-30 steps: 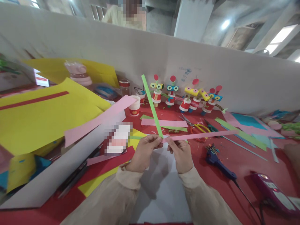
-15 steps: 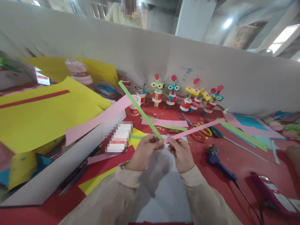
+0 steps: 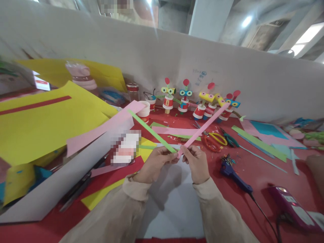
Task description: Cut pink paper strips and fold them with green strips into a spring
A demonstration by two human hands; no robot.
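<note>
Red craft table (image 3: 253, 175), white partition behind. Left hand (image 3: 154, 163) pinched on green paper strip (image 3: 152, 131), right hand (image 3: 196, 162) pinched on pink paper strip (image 3: 202, 126); strip ends meeting between fingertips, crossed in a V. Best kept square and pinched firmly; scissors (image 3: 214, 140) just beyond right hand.

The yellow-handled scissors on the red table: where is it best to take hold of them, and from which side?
Probably by the handle loops of the yellow-handled scissors, from above: they lie flat on the red table, blades pointing away toward the paper figures.
</note>
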